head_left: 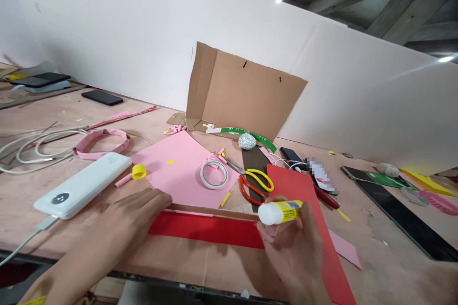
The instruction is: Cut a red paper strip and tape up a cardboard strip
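Note:
My right hand (291,248) is closed around a glue stick (281,212) with a yellow label, its white end pointing left at the end of a long red paper strip (203,229). My left hand (132,219) lies flat with fingers stretched out, pressing on the left end of the strip and of the thin cardboard strip (214,211) along its far edge. A large red sheet (304,200) lies under my right hand.
A pink sheet (179,171) carries a tape roll (213,174); a yellow cap (139,171) lies beside it. Scissors (254,182), a white power bank (84,185) with cables, a pink band (102,143), a folded cardboard box (239,90), phones and paper scraps crowd the wooden table.

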Demonstrator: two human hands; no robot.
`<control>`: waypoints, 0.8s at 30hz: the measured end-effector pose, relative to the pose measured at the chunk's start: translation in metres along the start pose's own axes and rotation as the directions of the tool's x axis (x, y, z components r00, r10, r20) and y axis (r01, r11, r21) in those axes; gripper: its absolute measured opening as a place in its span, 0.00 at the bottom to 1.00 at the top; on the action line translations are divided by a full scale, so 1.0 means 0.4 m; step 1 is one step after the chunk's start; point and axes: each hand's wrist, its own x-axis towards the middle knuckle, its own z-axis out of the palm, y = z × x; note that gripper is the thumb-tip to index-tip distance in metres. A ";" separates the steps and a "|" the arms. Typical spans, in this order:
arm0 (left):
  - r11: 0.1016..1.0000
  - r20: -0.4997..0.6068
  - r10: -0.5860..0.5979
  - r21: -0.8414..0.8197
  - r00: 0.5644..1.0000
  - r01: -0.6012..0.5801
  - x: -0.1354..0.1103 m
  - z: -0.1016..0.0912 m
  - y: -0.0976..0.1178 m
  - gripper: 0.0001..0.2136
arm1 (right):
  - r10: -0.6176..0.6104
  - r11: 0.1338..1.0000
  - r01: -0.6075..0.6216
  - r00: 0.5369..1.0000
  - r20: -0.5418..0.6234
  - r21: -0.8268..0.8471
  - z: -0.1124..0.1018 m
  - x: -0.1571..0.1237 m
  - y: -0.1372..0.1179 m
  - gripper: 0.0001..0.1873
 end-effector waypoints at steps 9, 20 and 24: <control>0.986 0.085 -0.094 -0.129 0.992 0.105 0.032 0.017 -0.012 0.16 | -0.042 0.987 0.070 0.982 0.186 -0.147 0.005 -0.015 0.015 0.17; 0.990 0.203 0.003 -0.140 0.979 0.026 0.001 0.042 0.010 0.16 | -0.016 0.980 0.028 0.998 0.062 -0.195 0.037 -0.025 0.015 0.15; 0.990 0.174 -0.021 -0.133 0.985 0.045 0.003 0.042 0.010 0.16 | 0.010 0.968 -0.009 1.000 0.001 -0.251 0.033 -0.017 0.017 0.16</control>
